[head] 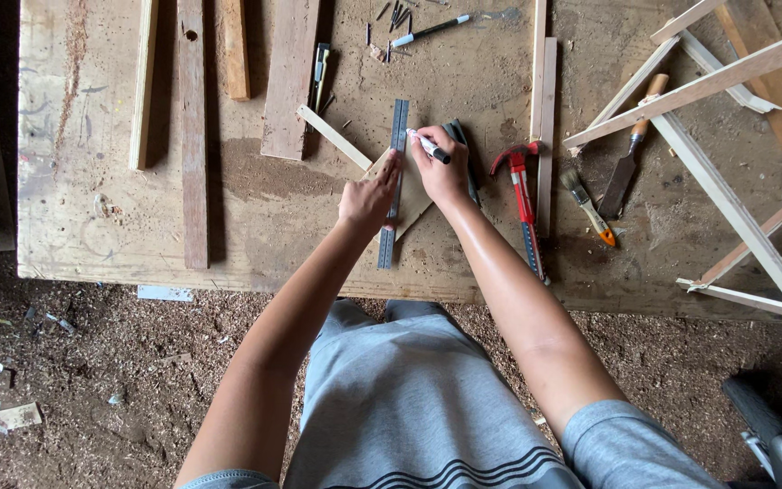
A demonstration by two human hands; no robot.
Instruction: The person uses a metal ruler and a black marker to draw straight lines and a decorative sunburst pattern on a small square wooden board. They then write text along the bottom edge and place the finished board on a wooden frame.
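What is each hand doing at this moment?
Left hand: pressing the grey metal ruler flat on the small wooden piece.
Right hand: closed around a white black-capped marker.

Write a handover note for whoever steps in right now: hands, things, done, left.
Left hand: pressing the steel ruler flat on a small plywood piece on the workbench.
Right hand: gripping a marker, tip at the ruler's edge.
Nearby: red claw hammer, chisel, paintbrush.
Done: ruler laid in place.
Left: no drawn line is visible yet.
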